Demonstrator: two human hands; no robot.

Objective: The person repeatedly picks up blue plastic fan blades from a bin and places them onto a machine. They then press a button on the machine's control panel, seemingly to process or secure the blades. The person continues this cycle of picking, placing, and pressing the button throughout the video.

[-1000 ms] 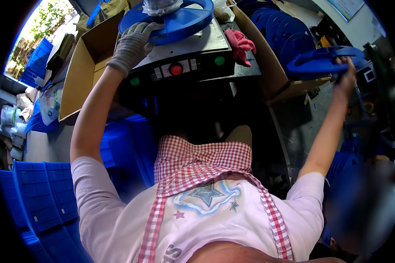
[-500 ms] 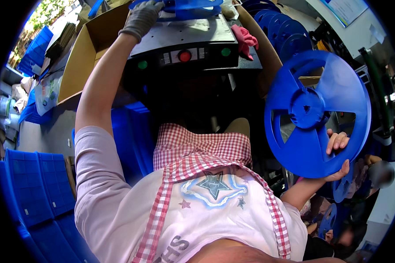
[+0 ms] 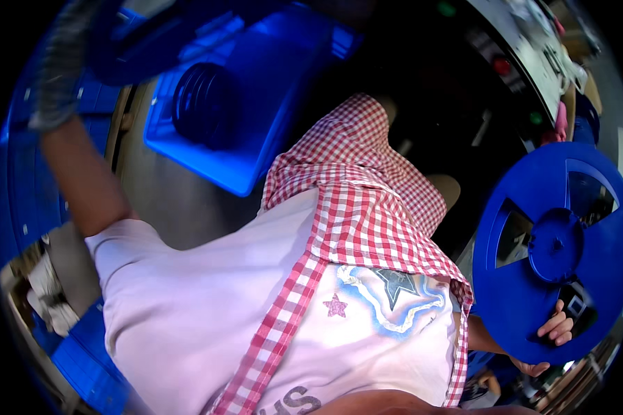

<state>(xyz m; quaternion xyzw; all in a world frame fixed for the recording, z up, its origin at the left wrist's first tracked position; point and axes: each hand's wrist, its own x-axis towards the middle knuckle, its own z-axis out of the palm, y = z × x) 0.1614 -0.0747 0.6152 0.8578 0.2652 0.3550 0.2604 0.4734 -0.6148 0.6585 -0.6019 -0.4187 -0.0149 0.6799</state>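
My right hand (image 3: 555,328) grips a large blue plastic reel (image 3: 491,277) near its rim, with fingers through one of the reel's cut-out windows. The reel's round hub faces me. At the upper left, my left hand (image 3: 57,79) wears a grey glove and is smeared by motion. It is closed at the edge of a second blue reel (image 3: 142,52), dark and blurred, which hangs above a blue crate (image 3: 246,173). Several round reels (image 3: 201,104) stand inside the crate; the gloved fingertips are hard to make out.
The machine table (image 3: 516,41) with a red button (image 3: 501,66) is at the upper right. A pink glove (image 3: 561,121) hangs at its edge. Stacked blue crates (image 3: 21,200) line the left side, and a white cloth-like bundle (image 3: 52,294) lies below them.
My body has turned left, away from the machine. My left hand has left the machine top, carrying a blue reel over to the crate. The right hand still holds its reel.
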